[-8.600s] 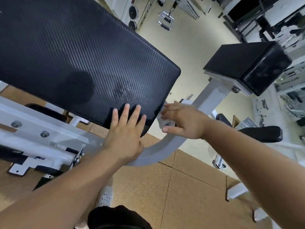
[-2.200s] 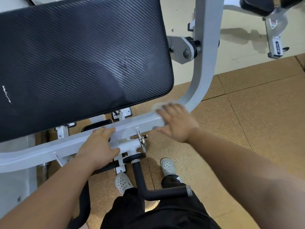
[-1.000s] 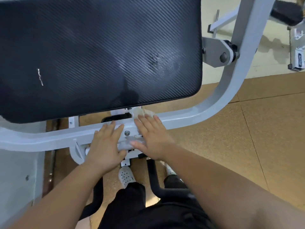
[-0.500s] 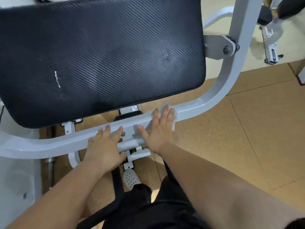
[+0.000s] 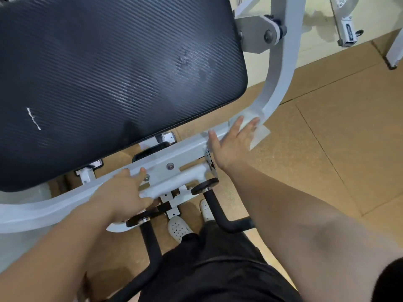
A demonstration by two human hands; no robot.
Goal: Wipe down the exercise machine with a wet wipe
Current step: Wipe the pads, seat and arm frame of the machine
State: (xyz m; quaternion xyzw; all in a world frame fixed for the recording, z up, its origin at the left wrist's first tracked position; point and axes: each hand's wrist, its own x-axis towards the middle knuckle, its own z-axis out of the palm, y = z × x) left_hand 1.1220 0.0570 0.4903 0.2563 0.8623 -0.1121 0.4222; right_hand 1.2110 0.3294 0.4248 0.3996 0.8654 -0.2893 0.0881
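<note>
The exercise machine has a big black textured pad (image 5: 113, 79) above a curved white steel frame (image 5: 277, 83). My right hand (image 5: 231, 142) lies flat on the bend of that frame, fingers spread, pressing a white wet wipe (image 5: 258, 131) against the metal; a corner of the wipe sticks out to the right of my fingers. My left hand (image 5: 124, 195) rests palm down on the white crossbar, left of the bolt plate, holding nothing.
Two black padded handles (image 5: 150, 243) jut out below the crossbar toward my legs and white shoes (image 5: 178, 228). A grey pivot bracket (image 5: 257, 33) sits on the frame's upright. Cork-coloured floor tiles (image 5: 327, 149) spread to the right; another machine's white leg (image 5: 394, 46) stands at far right.
My right hand has slid the wipe to the right along the frame, from beside the bolt plate out to the curved bend. My left hand has stayed on the crossbar.
</note>
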